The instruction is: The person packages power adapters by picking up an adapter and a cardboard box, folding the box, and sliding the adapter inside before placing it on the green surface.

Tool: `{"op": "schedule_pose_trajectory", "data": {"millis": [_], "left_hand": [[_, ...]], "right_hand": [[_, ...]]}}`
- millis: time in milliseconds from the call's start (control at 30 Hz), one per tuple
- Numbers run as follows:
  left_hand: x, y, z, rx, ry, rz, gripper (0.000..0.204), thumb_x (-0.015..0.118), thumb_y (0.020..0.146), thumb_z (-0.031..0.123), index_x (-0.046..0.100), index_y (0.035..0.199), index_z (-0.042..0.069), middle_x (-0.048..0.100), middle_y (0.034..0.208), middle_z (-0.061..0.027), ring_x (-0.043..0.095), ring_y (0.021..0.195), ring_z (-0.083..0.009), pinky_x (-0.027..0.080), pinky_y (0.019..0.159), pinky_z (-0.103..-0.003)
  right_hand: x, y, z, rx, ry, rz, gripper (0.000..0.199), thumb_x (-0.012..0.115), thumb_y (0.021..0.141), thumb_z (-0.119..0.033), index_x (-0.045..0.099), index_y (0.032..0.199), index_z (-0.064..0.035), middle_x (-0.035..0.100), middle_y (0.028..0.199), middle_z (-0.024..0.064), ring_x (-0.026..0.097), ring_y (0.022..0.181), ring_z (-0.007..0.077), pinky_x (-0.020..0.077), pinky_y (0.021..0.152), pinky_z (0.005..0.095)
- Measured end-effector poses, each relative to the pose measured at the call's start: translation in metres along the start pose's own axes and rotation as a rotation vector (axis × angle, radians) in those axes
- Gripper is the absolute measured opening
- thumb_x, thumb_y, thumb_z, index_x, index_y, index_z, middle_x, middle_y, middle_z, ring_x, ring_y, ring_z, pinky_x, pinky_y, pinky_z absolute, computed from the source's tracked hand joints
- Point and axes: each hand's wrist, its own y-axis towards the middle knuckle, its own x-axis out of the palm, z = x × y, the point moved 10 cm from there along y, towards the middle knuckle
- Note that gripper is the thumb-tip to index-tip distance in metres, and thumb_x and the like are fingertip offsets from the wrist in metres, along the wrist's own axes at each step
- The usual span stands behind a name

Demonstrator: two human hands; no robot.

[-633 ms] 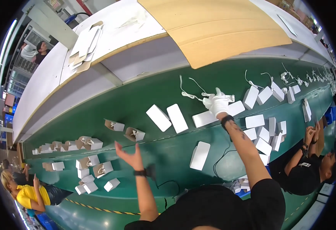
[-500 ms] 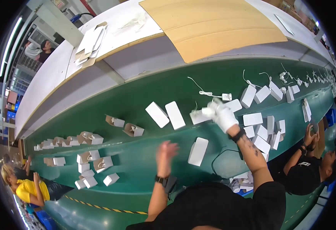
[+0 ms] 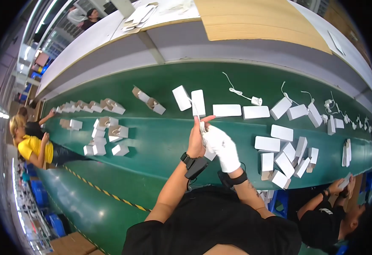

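Note:
Close in front of my body, my bare left hand and my white-gloved right hand meet around a white cable. The cable is bunched between the fingers, and its loose end sticks up past them. Whether a plug is on it inside the glove is hidden. Under the hands a white box shows only in part. Just beyond them lie two upright-angled white boxes and two lengthwise white boxes. A white charger with its tied cable rests behind these.
Several white boxes are piled at the right, with more open-ended boxes at the left. Further chargers line the far right. A raised shelf with a cardboard sheet bounds the back. Co-workers stand at both sides.
My right hand has come back from the far row of boxes to my left hand, bringing a white cable. My left hand has closed on it. The view has shifted.

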Motion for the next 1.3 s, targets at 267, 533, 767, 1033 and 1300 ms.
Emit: {"op": "schedule_pose_trajectory", "data": {"millis": [267,533,767,1033,1300], "left_hand": [[-0.034,-0.010,-0.006,0.106,0.200,0.158,0.056,0.028,0.100,0.045,0.046,0.131,0.003,0.056,0.090,-0.0018,0.054,0.082,-0.0095,0.043,0.074,-0.023],[-0.088,0.104,0.148,0.355,2.380,-0.012,0.048,0.052,0.087,0.016,0.043,0.134,0.012,0.049,0.129,-0.0091,0.042,0.123,-0.0246,0.030,0.103,-0.051],[-0.227,0.164,0.140,0.404,2.280,-0.306,0.066,0.073,0.067,0.017,0.046,0.128,0.011,0.048,0.131,-0.0103,0.038,0.127,-0.0267,0.028,0.106,-0.049],[-0.105,0.071,0.182,-0.001,1.318,-0.524,0.083,0.086,0.051,0.027,0.050,0.122,0.006,0.055,0.119,-0.0106,0.051,0.110,-0.0290,0.040,0.096,-0.038],[-0.036,0.009,0.223,-0.014,1.622,-0.454,0.076,0.086,0.050,0.027,0.054,0.116,0.007,0.057,0.113,-0.0090,0.052,0.107,-0.0280,0.042,0.091,-0.038]], "right_hand": [[0.011,0.014,0.053,-0.442,-0.823,-0.130,0.035,0.055,0.090,-0.018,0.047,0.120,-0.0012,0.059,0.106,0.0074,0.055,0.083,0.0156,0.0476,0.077,0.0288],[0.029,0.032,0.007,0.211,0.365,0.093,0.046,0.065,0.085,-0.023,0.048,0.123,-0.0035,0.055,0.116,0.0086,0.058,0.099,0.0202,0.0521,0.076,0.0320],[0.072,0.086,0.054,0.200,0.359,-0.014,0.057,0.069,0.082,-0.029,0.047,0.126,-0.0002,0.054,0.122,0.0116,0.058,0.102,0.0209,0.0525,0.078,0.0322],[0.098,0.137,0.017,-0.155,-0.681,-0.233,0.046,0.067,0.081,-0.024,0.054,0.121,-0.0046,0.058,0.112,0.0107,0.060,0.097,0.0225,0.0511,0.076,0.0339],[0.185,0.093,-0.046,-0.504,-1.392,-0.346,0.025,0.063,0.077,-0.017,0.061,0.099,-0.0059,0.061,0.093,0.0143,0.059,0.090,0.0304,0.0495,0.075,0.0386]]}}
